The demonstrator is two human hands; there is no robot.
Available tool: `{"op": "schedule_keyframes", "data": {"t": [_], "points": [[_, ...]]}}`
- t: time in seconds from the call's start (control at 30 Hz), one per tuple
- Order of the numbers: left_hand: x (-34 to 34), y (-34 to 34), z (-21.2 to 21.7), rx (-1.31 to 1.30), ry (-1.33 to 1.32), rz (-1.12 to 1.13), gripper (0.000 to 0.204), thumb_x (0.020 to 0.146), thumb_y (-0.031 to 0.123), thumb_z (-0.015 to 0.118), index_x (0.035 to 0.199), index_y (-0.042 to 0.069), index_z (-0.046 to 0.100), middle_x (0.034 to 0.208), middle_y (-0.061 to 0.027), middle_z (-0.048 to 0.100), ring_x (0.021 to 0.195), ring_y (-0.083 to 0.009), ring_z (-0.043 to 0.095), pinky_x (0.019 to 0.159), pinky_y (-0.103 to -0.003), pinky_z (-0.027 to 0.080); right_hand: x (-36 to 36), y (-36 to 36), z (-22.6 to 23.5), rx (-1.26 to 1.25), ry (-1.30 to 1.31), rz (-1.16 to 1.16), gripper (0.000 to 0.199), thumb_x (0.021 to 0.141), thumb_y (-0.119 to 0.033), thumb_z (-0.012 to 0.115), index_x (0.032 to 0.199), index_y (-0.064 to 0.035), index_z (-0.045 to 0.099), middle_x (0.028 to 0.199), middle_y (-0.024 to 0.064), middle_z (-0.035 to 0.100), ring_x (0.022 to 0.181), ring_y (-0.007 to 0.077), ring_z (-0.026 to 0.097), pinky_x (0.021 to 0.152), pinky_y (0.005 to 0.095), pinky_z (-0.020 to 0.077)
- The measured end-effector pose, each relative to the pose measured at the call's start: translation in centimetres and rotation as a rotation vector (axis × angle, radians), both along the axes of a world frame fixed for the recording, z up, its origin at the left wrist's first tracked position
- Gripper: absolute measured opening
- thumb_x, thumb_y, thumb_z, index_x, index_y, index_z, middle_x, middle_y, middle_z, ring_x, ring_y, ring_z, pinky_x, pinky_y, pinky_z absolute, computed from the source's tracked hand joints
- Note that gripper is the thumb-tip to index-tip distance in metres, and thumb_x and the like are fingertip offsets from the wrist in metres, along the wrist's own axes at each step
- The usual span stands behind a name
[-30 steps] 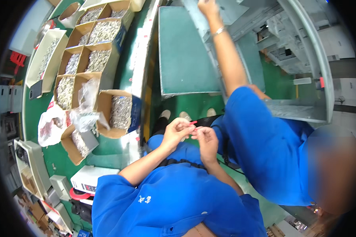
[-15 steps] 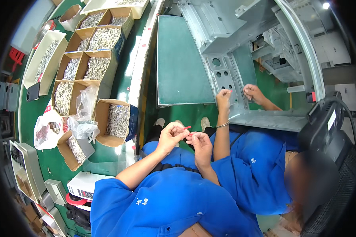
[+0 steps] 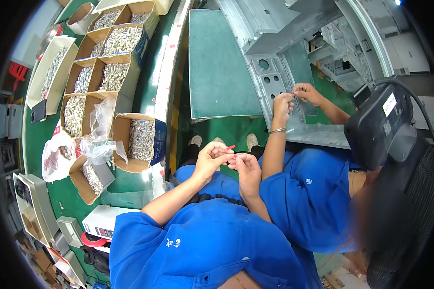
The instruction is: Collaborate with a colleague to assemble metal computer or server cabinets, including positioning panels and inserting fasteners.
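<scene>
In front of my lap, my left hand [image 3: 209,162] and my right hand [image 3: 248,174] are close together, fingertips nearly meeting. A small red strip [image 3: 231,147] sticks out beyond the pinched fingers of the left hand. Another bit of red shows at the right hand's fingertips; whether it belongs to the same strip, I cannot tell. Thumb and finger of the right hand are pressed together there. Both hands are held in the air, apart from the bench and the boxes.
On the green bench [image 3: 125,190] at left stand cardboard boxes [image 3: 118,149] of small metal parts, a cream bin [image 3: 36,91] and a phone [image 3: 38,111]. Right, a co-worker's hands [image 3: 282,107] meet at a tiny red piece beside a grey metal frame [image 3: 263,79]; a green board [image 3: 222,72] lies beyond.
My hands keep their pinch close together, with the red strip still showing. The co-worker's two hands have come together. The whole view has shifted slightly.
</scene>
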State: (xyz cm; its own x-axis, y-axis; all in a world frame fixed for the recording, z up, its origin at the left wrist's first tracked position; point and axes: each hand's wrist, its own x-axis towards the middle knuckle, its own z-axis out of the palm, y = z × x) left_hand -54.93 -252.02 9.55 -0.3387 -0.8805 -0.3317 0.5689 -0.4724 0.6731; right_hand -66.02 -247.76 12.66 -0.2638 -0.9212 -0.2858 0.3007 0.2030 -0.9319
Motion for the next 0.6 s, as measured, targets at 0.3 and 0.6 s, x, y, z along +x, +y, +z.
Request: {"op": "schedule_keyframes", "data": {"t": [0.3,0.6], "points": [[0.14,0.29,-0.45,-0.010,-0.011,0.013,0.017,0.073,0.001,0.061,0.086,0.005,0.051,0.084,-0.0060,0.060,0.071,-0.0087,0.055,0.057,-0.021,0.043,0.21,-0.02,-0.33,-0.003,0.004,-0.008,0.007,0.082,-0.002,0.047,0.089,0.0012,0.046,0.085,0.0085,0.054,0.073,0.0112,0.055,0.067,0.0229,0.0475],[0.30,0.18,-0.44,0.008,-0.064,0.008,0.016,0.072,0.001,0.062,0.084,0.004,0.051,0.078,-0.0047,0.059,0.066,-0.0078,0.054,0.055,-0.020,0.042,0.44,-0.04,-0.07,-0.001,-0.009,-0.008,0.007,0.083,-0.002,0.047,0.089,0.0009,0.046,0.085,0.0096,0.055,0.073,0.0110,0.055,0.067,0.0226,0.0475]]}}
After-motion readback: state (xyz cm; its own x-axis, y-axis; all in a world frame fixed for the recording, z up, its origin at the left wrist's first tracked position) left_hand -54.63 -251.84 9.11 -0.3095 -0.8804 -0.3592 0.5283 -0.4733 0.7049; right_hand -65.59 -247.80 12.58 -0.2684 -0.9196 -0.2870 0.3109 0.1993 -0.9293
